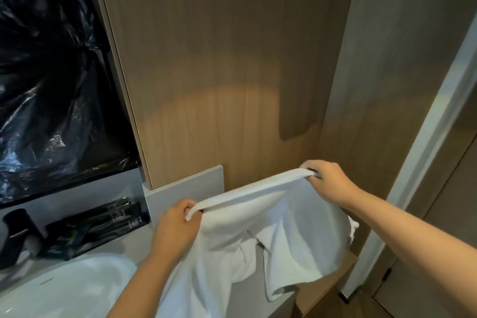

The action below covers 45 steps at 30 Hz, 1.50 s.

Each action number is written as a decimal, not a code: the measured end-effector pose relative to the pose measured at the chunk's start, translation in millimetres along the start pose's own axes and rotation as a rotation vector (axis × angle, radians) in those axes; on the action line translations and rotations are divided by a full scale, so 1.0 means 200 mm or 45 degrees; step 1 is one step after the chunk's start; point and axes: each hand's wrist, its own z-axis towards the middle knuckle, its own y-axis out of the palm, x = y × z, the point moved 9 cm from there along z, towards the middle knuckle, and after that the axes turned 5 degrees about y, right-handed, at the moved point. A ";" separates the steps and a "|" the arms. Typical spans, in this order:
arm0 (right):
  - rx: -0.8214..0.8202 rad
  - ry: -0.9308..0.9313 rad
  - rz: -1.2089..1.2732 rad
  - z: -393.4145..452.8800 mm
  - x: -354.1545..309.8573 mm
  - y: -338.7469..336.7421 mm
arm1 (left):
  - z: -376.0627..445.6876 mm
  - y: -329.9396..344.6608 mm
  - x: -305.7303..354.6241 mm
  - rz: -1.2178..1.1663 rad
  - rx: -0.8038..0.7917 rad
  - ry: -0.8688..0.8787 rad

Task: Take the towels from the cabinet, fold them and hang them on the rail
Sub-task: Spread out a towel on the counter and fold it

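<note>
Stretching a white towel (pixel 260 217) between both hands, the person holds it up in front of a wooden wall panel (pixel 206 72), beside the sink (pixel 64 289). The left hand (pixel 178 227) has its fingers curled round the bunched top edge at one end, and the right hand (pixel 327 178) pinches the other end, slightly higher, so the edge runs taut between them while the rest hangs down in loose folds. More white cloth shows under the hanging part, though whether it is the same towel or a second one cannot be told. No rail is in view. The towel looks soft, limp and light, with a thick pile; it will sag wherever it is not held and should not slip from a firm pinch. For a neat fold, the best hold is probably at the two top corners, edge pulled straight, then bringing the corners together. A black plastic sheet (pixel 51 72) and dark toiletries (pixel 103 222) sit to the left.
</note>
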 end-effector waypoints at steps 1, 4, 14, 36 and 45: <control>-0.013 -0.012 0.103 -0.03 -0.01 0.04 | -0.02 0.01 0.00 0.101 0.015 0.036; -0.147 -0.118 0.249 -0.13 -0.12 0.19 | -0.11 0.10 0.14 0.224 -0.095 0.252; -0.091 -0.302 0.119 -0.27 -0.33 0.23 | -0.26 0.31 0.27 -0.071 -0.272 0.308; -0.255 -0.435 0.048 -0.29 -0.39 0.17 | -0.29 0.33 0.30 -0.144 -0.158 0.216; -0.096 -0.149 -0.031 -0.29 -0.11 0.06 | -0.17 0.15 0.01 -0.299 0.099 -0.104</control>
